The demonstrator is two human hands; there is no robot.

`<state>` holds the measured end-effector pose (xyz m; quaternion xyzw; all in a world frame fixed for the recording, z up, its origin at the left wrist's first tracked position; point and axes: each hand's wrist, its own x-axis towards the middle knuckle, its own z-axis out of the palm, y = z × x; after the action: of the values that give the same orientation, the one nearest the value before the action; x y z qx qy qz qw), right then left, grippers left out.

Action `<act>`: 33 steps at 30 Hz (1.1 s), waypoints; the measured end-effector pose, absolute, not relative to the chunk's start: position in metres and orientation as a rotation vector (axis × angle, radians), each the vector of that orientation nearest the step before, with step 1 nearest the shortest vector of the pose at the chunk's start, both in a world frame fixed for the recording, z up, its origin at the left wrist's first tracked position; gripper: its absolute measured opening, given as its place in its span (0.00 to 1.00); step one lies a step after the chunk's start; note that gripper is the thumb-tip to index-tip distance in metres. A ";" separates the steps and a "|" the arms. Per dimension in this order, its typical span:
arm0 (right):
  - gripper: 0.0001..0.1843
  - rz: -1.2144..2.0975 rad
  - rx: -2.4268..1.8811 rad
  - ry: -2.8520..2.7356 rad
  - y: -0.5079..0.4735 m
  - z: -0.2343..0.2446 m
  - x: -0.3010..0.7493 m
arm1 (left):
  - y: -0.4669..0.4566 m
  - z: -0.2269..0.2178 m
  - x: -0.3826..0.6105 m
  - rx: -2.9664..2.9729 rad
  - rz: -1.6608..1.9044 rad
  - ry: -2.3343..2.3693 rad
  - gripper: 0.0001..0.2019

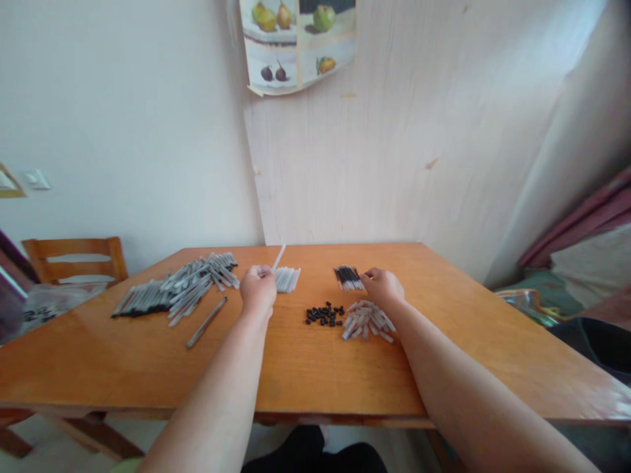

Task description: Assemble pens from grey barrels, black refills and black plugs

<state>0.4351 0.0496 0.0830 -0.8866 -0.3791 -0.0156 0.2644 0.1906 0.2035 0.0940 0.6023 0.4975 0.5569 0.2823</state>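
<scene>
- One clear tube (279,257) in the left fingers (260,273).
- One loose grey pen (206,322) left of them.
- Five heaps: grey pens (172,291), white tubes (288,279), refills (348,277), black caps (324,315), clear caps (367,320).

Clear tube and black-tipped refills

One thin clear tube (279,256) tilts upward, pinched in the left hand (257,289). A small bundle of black-tipped refills (348,277) lies flat on the table (296,368), touching the right hand (382,286).

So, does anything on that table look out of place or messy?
Only small things. One grey stick lies alone on the table, apart from the big grey pile. On the wall, the fruit poster hangs curled, its lower corner peeling.
</scene>
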 end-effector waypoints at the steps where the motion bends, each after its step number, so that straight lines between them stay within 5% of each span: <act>1: 0.21 -0.040 -2.401 -1.023 0.050 0.083 0.435 | 0.208 0.092 0.187 1.680 1.479 1.362 0.09; 33: 0.20 -0.043 -2.371 -1.028 0.052 0.083 0.436 | 0.244 0.070 0.153 2.252 1.030 1.661 0.11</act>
<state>0.4357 0.0522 0.0829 -0.8821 -0.3823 -0.0161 0.2748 0.1531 0.2438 0.0701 0.7528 0.5551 0.3445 0.0799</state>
